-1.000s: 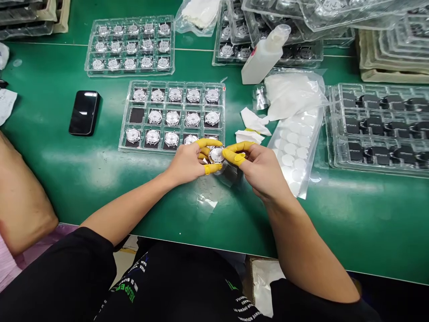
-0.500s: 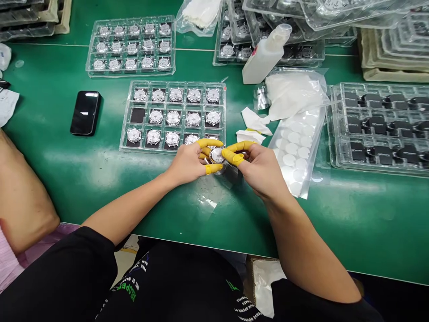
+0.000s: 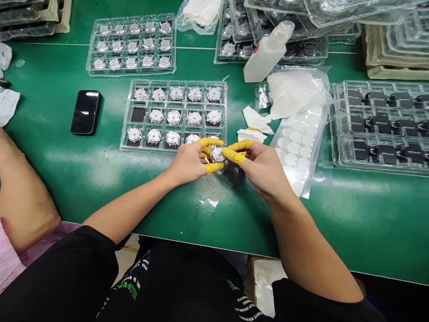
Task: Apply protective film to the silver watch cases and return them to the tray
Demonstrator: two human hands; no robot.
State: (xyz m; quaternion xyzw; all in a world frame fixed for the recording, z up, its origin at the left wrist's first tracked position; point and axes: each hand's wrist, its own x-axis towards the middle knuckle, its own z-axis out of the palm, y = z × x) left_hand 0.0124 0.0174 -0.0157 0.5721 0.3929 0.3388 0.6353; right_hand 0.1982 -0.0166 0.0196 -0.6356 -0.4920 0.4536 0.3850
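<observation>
Both hands wear yellow finger cots and meet over the green table. My left hand [image 3: 188, 162] pinches a round silver watch case [image 3: 217, 154] between thumb and fingers. My right hand [image 3: 261, 167] is closed on the same case from the right, its thumb and forefinger on the case's edge. Just behind them lies a clear tray [image 3: 127, 134] holding several similar silver cases, with one dark cell bare. A clear plastic film lies under the hands on the table.
A black phone [image 3: 86, 112] lies left. A second filled tray [image 3: 90, 62] sits behind. A white bottle [image 3: 264, 56], a sheet of round white stickers [image 3: 296, 150], white wipes [image 3: 254, 120] and a tray of dark parts [image 3: 338, 134] lie right. Another person's arm [image 3: 20, 197] rests at left.
</observation>
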